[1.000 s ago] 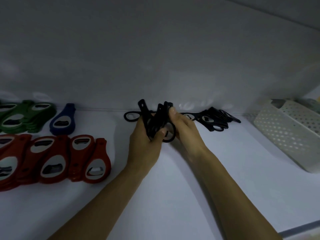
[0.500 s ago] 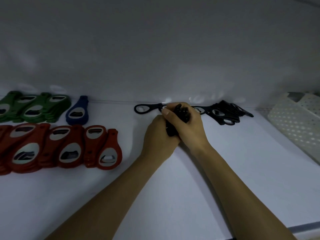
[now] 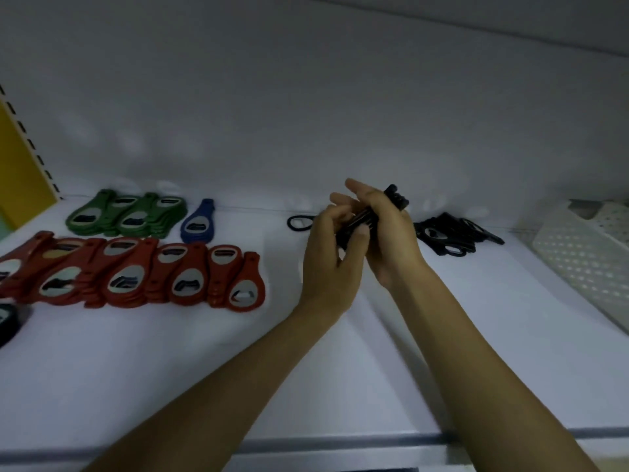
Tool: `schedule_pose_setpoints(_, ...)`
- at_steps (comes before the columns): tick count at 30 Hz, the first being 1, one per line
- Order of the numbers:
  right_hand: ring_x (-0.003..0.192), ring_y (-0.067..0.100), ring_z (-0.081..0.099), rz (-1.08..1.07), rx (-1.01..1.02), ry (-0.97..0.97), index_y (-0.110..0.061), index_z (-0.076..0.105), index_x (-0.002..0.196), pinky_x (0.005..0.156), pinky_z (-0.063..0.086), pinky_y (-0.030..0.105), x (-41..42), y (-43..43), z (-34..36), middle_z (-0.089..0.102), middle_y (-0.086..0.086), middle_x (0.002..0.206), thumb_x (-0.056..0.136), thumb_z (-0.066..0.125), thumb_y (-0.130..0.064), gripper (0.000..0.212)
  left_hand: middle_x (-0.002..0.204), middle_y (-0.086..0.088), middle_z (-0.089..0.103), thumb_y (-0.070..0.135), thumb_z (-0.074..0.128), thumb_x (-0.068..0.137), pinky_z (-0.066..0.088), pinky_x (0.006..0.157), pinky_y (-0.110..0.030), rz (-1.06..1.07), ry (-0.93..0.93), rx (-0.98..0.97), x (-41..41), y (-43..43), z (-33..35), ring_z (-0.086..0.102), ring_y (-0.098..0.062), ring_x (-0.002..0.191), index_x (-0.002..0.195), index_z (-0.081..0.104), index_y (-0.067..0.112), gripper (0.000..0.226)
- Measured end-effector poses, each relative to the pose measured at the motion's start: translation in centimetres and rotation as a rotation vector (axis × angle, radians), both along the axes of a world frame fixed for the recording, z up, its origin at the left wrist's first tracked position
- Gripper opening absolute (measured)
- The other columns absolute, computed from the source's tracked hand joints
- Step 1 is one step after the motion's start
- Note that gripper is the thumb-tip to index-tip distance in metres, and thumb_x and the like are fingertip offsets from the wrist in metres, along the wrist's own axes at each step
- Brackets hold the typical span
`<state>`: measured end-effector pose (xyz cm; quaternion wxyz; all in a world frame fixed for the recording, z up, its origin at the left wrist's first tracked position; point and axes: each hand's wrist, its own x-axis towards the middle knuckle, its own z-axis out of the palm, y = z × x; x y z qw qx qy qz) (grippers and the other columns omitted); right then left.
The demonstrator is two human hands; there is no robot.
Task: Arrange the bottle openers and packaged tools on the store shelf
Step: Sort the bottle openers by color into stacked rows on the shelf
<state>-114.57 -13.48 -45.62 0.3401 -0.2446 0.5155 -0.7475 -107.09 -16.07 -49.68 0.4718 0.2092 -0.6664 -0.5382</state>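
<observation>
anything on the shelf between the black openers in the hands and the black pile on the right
Nothing visible. The left hand and right hand grip the bundle of black openers, and the shelf from there to the black pile is bare. A lone black opener lies on the opposite side.

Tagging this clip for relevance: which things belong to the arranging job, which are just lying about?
Job: black opener bundle in left hand and right hand; black opener pile; red openers; green openers; blue opener.
Lying about: white basket; yellow panel.
</observation>
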Motion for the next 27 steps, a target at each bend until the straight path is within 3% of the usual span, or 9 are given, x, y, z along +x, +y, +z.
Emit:
schedule_pose_setpoints(3, 0.106, 0.024, 0.066, 0.089, -0.114, -0.112, -0.017, 0.065, 0.108, 0.099, 0.049, 0.041, 2.7, 0.6, 1.4, 0.071, 0.012, 0.106, 0.089, 0.054, -0.009, 0.023, 0.101, 0.004, 0.062, 0.024, 0.039, 0.1, 0.051, 0.075, -0.017, 0.196, 0.257, 0.313, 0.3, 1.5, 2.7, 0.062, -0.002, 0.089, 0.104, 0.05, 0.024, 0.012)
schedule_pose_setpoints(6, 0.107, 0.023, 0.066, 0.14, -0.128, -0.181, -0.01, 0.066, 0.108, 0.099, 0.049, 0.039, 6.0, 0.9, 1.4, 0.07, 0.012, 0.108, 0.09, 0.057, -0.01, 0.021, 0.119, -0.003, 0.054, 0.017, 0.037, 0.098, 0.052, 0.09, -0.037, 0.362, 0.315, 0.437, 1.5, 0.7, 3.7, 0.06, -0.016, 0.105, 0.118, 0.044, 0.022, 0.021)
schedule_pose_setpoints(10, 0.098, 0.023, 0.067, 0.2, -0.12, -0.19, -0.004, 0.068, 0.098, 0.099, 0.049, 0.045, 9.7, 0.6, 0.5, 0.07, 0.011, 0.099, 0.09, 0.061, -0.019, 0.019, 0.128, -0.004, 0.052, 0.018, 0.041, 0.098, 0.049, 0.096, -0.037, 0.43, 0.311, 0.403, 5.4, -0.4, 3.3, 0.056, -0.017, 0.113, 0.118, 0.042, 0.024, 0.021)
schedule_pose_setpoints(14, 0.085, 0.022, 0.068, 0.305, -0.127, -0.312, -0.01, 0.069, 0.082, 0.085, 0.054, 0.041, 13.0, -1.0, -0.4, 0.069, 0.004, 0.083, 0.091, 0.059, -0.034, 0.027, 0.115, -0.008, 0.06, 0.03, 0.047, 0.097, 0.054, 0.079, -0.024, 0.416, 0.268, 0.226, 10.3, -0.4, 2.6, 0.062, -0.014, 0.099, 0.113, 0.05, 0.019, 0.021)
schedule_pose_setpoints(17, 0.085, 0.023, 0.062, 0.444, -0.215, -0.529, -0.006, 0.058, 0.079, 0.102, 0.046, 0.043, 15.3, -2.1, -0.1, 0.06, 0.006, 0.085, 0.093, 0.056, -0.036, 0.033, 0.114, 0.0, 0.058, 0.04, 0.062, 0.084, 0.05, 0.086, -0.021, 0.464, 0.143, -0.047, 14.7, 0.2, 1.6, 0.058, -0.009, 0.105, 0.106, 0.05, 0.033, 0.026)
schedule_pose_setpoints(20, 0.112, 0.026, 0.061, 0.511, -0.181, -0.61, -0.009, 0.053, 0.074, 0.107, 0.041, 0.041, 18.1, -2.3, 0.0, 0.062, 0.012, 0.106, 0.094, 0.055, -0.031, 0.03, 0.101, 0.016, 0.061, 0.025, 0.068, 0.081, 0.049, 0.079, -0.014, 0.495, 0.051, -0.121, 18.8, 0.5, 0.5, 0.06, 0.003, 0.094, 0.106, 0.055, 0.026, 0.027)
schedule_pose_setpoints(22, 0.127, 0.03, 0.052, 0.538, -0.106, -0.584, -0.008, 0.055, 0.078, 0.108, 0.04, 0.045, 20.1, -2.3, 0.0, 0.057, 0.019, 0.128, 0.093, 0.056, -0.029, 0.026, 0.093, 0.022, 0.061, 0.017, 0.069, 0.083, 0.049, 0.073, -0.013, 0.548, -0.017, -0.144, 21.3, 0.4, 0.1, 0.06, 0.008, 0.086, 0.101, 0.058, 0.025, 0.023)
schedule_pose_setpoints(25, 0.084, 0.022, 0.068, 0.634, 0.004, -0.394, -0.006, 0.061, 0.082, 0.091, 0.054, 0.038, 23.0, -2.8, -0.6, 0.067, 0.012, 0.094, 0.091, 0.059, -0.033, 0.029, 0.085, 0.017, 0.064, 0.022, 0.07, 0.08, 0.049, 0.069, -0.014, 0.64, -0.044, -0.1, 25.0, 0.3, -0.6, 0.059, 0.004, 0.077, 0.092, 0.061, 0.03, 0.017)
schedule_pose_setpoints(27, 0.082, 0.022, 0.067, 0.691, 0.016, -0.248, -0.007, 0.064, 0.092, 0.08, 0.057, 0.034, 23.9, -2.9, -1.3, 0.068, 0.009, 0.087, 0.091, 0.06, -0.031, 0.024, 0.088, 0.003, 0.069, 0.027, 0.068, 0.079, 0.053, 0.076, -0.026, 0.665, 0.01, -0.001, 27.0, 0.4, -1.1, 0.065, -0.01, 0.083, 0.096, 0.066, 0.019, 0.018)
